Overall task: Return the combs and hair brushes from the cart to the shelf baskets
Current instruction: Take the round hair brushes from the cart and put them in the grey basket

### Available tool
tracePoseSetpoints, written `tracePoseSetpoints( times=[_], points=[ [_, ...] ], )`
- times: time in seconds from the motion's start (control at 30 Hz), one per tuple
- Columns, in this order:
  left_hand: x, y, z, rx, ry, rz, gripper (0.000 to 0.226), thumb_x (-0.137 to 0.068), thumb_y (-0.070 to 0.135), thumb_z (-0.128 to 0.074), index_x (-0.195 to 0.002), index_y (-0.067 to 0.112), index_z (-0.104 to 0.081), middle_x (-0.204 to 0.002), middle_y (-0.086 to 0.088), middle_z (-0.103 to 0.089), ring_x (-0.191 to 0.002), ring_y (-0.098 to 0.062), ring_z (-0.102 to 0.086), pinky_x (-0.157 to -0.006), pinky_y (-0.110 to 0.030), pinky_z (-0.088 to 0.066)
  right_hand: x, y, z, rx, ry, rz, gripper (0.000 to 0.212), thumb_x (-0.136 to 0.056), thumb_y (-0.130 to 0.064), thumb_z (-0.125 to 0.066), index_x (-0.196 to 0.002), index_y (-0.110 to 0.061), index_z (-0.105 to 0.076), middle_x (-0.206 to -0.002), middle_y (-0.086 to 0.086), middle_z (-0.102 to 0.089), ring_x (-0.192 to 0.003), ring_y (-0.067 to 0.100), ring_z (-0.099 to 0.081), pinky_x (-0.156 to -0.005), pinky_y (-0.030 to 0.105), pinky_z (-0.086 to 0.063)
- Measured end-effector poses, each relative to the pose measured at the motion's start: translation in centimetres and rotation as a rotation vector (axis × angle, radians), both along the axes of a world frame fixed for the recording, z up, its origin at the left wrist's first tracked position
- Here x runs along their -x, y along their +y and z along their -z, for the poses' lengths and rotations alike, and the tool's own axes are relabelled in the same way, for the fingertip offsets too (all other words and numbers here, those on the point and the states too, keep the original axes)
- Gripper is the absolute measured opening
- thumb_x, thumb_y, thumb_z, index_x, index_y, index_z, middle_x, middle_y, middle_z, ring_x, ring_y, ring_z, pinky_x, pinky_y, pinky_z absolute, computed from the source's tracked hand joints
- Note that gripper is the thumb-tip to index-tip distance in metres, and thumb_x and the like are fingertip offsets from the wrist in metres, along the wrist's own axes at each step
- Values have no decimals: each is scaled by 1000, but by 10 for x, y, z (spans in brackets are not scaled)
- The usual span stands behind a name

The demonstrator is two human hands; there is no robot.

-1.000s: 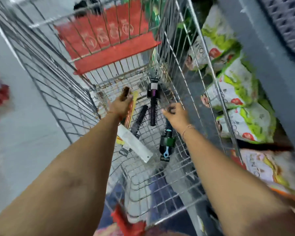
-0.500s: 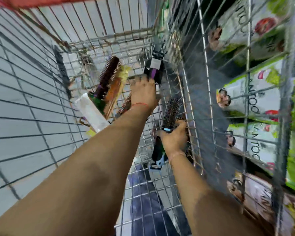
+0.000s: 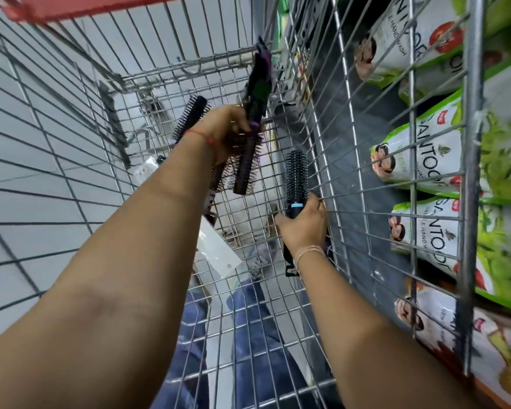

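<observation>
Wire cart point(image 3: 71, 119) of thin grey bars, its left wall sloping wide with open room beside the left arm; red plastic flap point(image 3: 80, 7) along the top edge. Left hand point(image 3: 222, 129) closed round a bundle of brushes: black round brush point(image 3: 191, 116) poking up left of the wrist, purple-backed bristle brush point(image 3: 248, 163) pointing down, its dark carded handle point(image 3: 260, 81) tilted up near the far wall. White flat pack point(image 3: 219, 252) lying on the cart floor, partly under the left forearm. Right hand point(image 3: 304, 225) wrapped round the handle of a black round brush with a blue band point(image 3: 296, 181), bristle head upright, just beside the right wall; little room there. Beyond the wire, green-and-white glossy pouches point(image 3: 419, 160) stacked close.
</observation>
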State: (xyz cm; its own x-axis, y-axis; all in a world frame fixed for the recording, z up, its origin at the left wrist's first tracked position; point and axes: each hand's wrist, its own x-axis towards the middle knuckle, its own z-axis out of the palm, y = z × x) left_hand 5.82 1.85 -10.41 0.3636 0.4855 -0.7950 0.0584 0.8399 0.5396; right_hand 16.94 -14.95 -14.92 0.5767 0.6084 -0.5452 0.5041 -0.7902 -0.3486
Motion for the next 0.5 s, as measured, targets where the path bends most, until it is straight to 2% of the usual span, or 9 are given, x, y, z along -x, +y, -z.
tracePoseSetpoints(
  times=[0.07,0.1,0.17,0.2,0.27,0.3,0.37,0.43,0.5],
  points=[
    [13,-4,0,75,-130,-12,50,-46,4,-36,-91,11,-55,-72,-2,-69,-73,-23,-60,-72,-29,-44,0,0,-2,-27,25,63,66,-77,-27,-62,-135,-11,-34,-110,14,-61,-96,30,-58,-83,40,-51],
    [19,-8,1,103,-163,11,49,-47,5,-36,-91,14,-55,-72,-2,-72,-74,-24,-64,-76,-32,-45,-1,-1,-2,-70,76,108,58,-80,-24,-59,-133,-13,-37,-94,8,-64,-81,24,-58,-72,32,-49],
    [28,-19,6,157,-216,54,43,-54,10,-41,-95,14,-56,-81,-5,-69,-75,-26,-65,-81,-38,-48,-4,-5,-2,-167,203,192,43,-84,-16,-54,-127,-16,-46,-68,-7,-56,-58,14,-50,-55,24,-39],
    [31,-25,10,188,-220,61,37,-61,16,-45,-96,14,-57,-84,-6,-64,-77,-26,-62,-81,-39,-49,-6,-7,-1,-188,256,214,39,-86,-14,-52,-124,-16,-49,-64,-10,-52,-54,12,-47,-51,23,-38],
    [34,-38,20,230,-139,33,23,-80,28,-49,-95,13,-59,-82,-5,-59,-75,-24,-57,-79,-37,-49,-8,-7,-1,-143,351,223,36,-88,-19,-53,-124,-15,-50,-74,-4,-58,-61,12,-51,-55,21,-44],
    [34,-43,24,219,-68,21,20,-87,29,-49,-95,14,-59,-81,-3,-58,-72,-22,-55,-75,-34,-48,-8,-6,-2,-92,372,194,37,-89,-25,-53,-125,-14,-50,-84,1,-60,-64,10,-52,-54,16,-45],
    [32,-50,30,147,60,41,9,-90,23,-52,-90,15,-56,-78,-2,-56,-64,-16,-54,-61,-26,-47,-7,-6,-3,-27,324,82,44,-88,-35,-55,-124,-11,-49,-97,5,-60,-69,7,-53,-49,6,-39],
    [31,-54,31,65,129,26,3,-87,15,-59,-85,16,-57,-77,-2,-57,-57,-13,-59,-52,-20,-47,-3,-4,-5,-75,188,32,47,-84,-35,-60,-122,-10,-48,-110,11,-59,-83,13,-53,-65,15,-42],
    [31,-54,31,8,124,13,11,-83,8,-63,-85,18,-60,-81,-2,-61,-66,-15,-60,-56,-22,-51,2,2,-11,-204,50,107,47,-83,-38,-60,-119,-10,-50,-117,13,-55,-92,17,-52,-73,24,-43]
  ],
)
